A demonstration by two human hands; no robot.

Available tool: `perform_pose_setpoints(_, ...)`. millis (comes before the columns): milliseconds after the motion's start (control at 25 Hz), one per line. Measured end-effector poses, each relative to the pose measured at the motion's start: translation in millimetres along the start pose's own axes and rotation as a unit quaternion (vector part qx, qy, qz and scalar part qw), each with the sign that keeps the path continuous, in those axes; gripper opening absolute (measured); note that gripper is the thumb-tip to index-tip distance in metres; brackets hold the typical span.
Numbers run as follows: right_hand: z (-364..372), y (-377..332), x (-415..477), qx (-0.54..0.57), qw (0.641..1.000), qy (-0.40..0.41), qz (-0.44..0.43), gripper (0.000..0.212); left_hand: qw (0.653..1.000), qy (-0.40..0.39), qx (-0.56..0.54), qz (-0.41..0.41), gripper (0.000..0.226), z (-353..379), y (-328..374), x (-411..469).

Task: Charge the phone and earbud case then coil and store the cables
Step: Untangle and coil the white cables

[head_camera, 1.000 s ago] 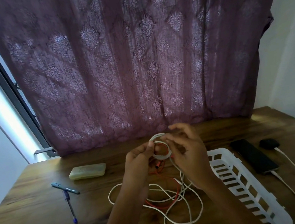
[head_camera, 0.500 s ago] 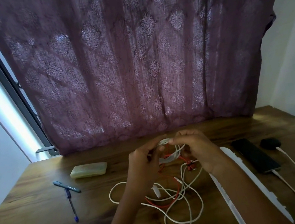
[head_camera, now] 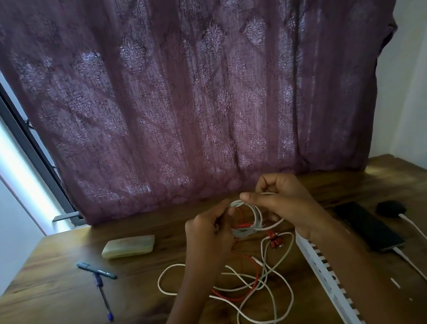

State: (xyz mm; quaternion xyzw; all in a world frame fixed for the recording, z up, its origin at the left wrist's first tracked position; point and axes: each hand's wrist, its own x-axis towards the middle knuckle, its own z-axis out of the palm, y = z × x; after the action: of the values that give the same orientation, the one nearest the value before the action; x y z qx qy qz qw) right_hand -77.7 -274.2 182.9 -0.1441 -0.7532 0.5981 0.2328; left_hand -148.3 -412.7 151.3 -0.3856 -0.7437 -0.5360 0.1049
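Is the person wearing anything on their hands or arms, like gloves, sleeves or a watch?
No. The left hand and right hand are bare: no gloves, rings or watch show. The left forearm and right forearm are bare too, with no sleeve in view down to the picture's edge.

Partly coiled white cable [head_camera: 245, 232]; phone [head_camera: 368, 226] and earbud case [head_camera: 389, 208] plugged in

A single wide-angle view from the person's head looks forward and down across a wooden table [head_camera: 61, 285] toward a maroon curtain [head_camera: 199, 96] hanging just behind it, with the left hand [head_camera: 207, 234] and right hand [head_camera: 283, 201] close, low in the centre.
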Motion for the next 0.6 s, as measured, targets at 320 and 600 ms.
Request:
perform_pose_setpoints(320, -1.4, -1.7, -3.4, -0.262, 0.954, 0.056, -0.139, 0.016, 0.991, 0.041, 0.107, 0.064, 0.022, -2.8, -7.4, -1.7)
perform_pose_setpoints(600, -4.2, 10.3, -1.8, -0.041, 0.999, -0.025, 0.000, 0.017, 0.941, 0.013, -0.255, -0.222, 0.020, -6.9, -5.0, 0.9)
